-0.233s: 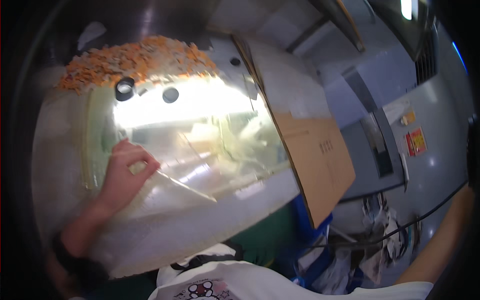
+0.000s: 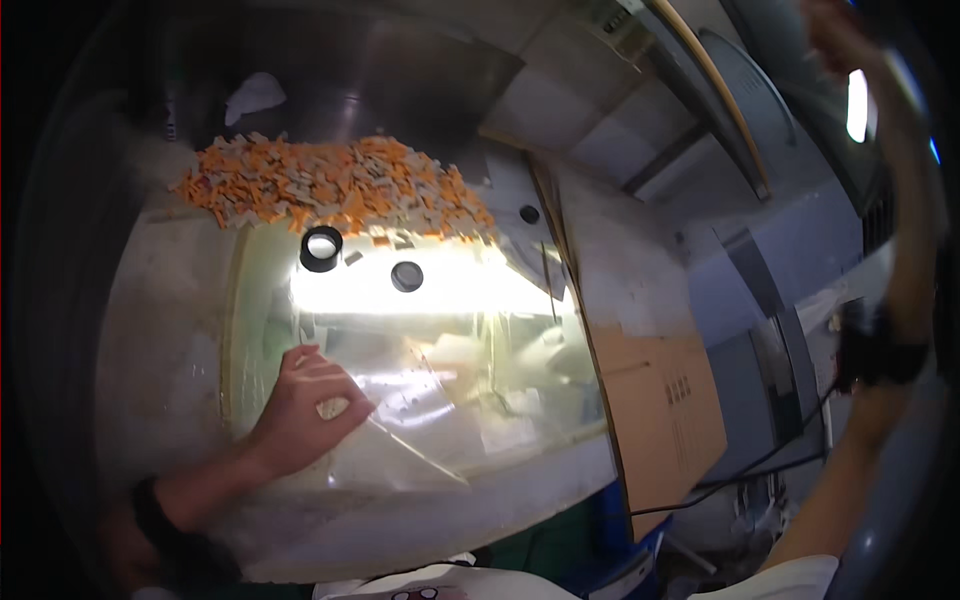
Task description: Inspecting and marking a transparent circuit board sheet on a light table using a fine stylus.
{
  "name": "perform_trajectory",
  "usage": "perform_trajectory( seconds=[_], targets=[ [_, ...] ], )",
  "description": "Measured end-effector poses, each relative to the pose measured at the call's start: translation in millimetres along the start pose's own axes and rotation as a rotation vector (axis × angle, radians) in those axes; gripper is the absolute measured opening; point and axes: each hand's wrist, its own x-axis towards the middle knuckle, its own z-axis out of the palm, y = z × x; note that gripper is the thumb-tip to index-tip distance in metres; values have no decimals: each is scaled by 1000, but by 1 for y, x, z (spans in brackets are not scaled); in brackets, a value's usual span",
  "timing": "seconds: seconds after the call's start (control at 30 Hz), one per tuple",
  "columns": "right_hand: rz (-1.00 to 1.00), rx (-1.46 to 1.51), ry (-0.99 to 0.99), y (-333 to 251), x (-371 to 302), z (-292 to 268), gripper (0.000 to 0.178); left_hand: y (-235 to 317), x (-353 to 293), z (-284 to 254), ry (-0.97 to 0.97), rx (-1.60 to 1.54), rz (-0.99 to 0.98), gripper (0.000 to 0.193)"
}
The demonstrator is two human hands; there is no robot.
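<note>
My left hand [image 2: 312,412] is over the lit, glossy work panel [image 2: 262,350], thumb and fingertips pinched together. Between them is the edge of what looks like a clear plastic bag [image 2: 415,450], whose straight pale edge slants down to the right. Glare makes the rest of the bag hard to trace. High at the far right, my right hand [image 2: 838,38] is raised away from the panel, blurred at the picture's rim. Whether it holds anything does not show. Beyond the panel lies a heap of small orange and whitish pieces [image 2: 340,180].
A black ring-shaped eyepiece [image 2: 321,249] and a black round cap [image 2: 407,277] rest on the bright strip. Another dark round piece [image 2: 529,214] lies farther right. A cardboard sheet [image 2: 660,410] borders the panel's right side. White crumpled scrap [image 2: 254,97] sits behind the heap.
My right arm has swung up into view, its hand now high at the right. The whole view has shifted, so the panel sits lower and farther right. My left hand keeps its pinch.
</note>
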Motion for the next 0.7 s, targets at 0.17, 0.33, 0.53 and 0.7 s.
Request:
perform_trajectory(
  seconds=[0.17,0.33,0.53,0.7],
  targets=[
    [-169,59,-112,136,26,87,9,2,10,3,-75,-12,-1,11],
    [-376,64,-200,177,-15,204,20,1,8,-3,-80,-15,-44,10],
    [-441,-18,-68,205,-40,243,28,4,14,-3,-98,9,-17,12],
    [-350,367,313,131,-31,241,24,3,14,0,-86,25,-1,12]
  ],
)
